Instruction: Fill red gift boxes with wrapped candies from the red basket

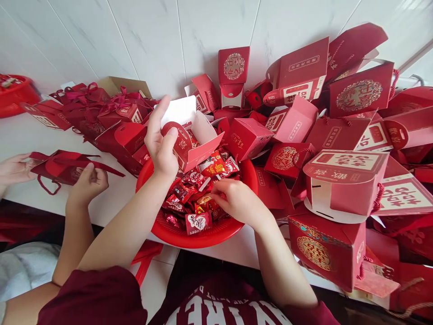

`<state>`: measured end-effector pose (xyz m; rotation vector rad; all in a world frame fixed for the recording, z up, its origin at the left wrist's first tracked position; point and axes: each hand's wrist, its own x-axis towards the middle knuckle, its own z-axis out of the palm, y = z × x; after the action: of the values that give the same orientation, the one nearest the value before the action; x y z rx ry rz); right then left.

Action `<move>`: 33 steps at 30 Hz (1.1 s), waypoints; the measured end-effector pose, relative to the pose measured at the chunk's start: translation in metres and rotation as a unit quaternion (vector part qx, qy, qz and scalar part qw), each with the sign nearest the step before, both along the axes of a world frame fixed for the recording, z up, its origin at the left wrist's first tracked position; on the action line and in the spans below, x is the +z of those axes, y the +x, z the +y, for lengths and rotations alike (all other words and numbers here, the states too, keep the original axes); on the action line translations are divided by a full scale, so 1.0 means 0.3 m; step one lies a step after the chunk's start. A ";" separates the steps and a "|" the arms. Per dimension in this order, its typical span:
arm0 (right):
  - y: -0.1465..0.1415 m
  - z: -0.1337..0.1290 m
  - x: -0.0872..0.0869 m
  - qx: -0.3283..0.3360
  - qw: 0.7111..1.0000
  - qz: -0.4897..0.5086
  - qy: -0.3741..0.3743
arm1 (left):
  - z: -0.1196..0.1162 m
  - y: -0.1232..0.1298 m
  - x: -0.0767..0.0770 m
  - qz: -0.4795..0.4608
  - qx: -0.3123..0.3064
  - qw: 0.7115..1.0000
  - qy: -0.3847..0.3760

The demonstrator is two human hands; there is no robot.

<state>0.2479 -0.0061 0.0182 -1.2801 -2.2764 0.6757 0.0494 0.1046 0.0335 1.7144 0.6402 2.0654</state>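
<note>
My left hand (161,146) grips an open red gift box (203,151) from its left side, tilted above the candy basket. The box has a white inside, and some candy shows within. Below it, a round red plastic basket (206,241) holds many wrapped candies (198,222) in red and gold. My right hand (237,201) is down in the basket's right half, its fingers curled closed on the candies. Its fingertips are partly hidden, so the exact piece is unclear.
Many red gift boxes (326,253) crowd the right side, several stacked. Ribbon-tied boxes (84,97) stand at the back left against the tiled wall. At left, another person's hands (89,180) hold a dark red box (61,169). A red tub (18,97) stands far left.
</note>
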 end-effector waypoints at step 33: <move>0.058 -0.147 0.147 0.039 0.987 0.147 0.047 | -0.054 0.048 0.025 -0.059 -0.192 0.971 -0.129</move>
<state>0.2653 -0.0503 0.0624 -0.9812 -2.0973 0.7226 0.0637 0.0883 0.0411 1.4255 0.4719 1.7156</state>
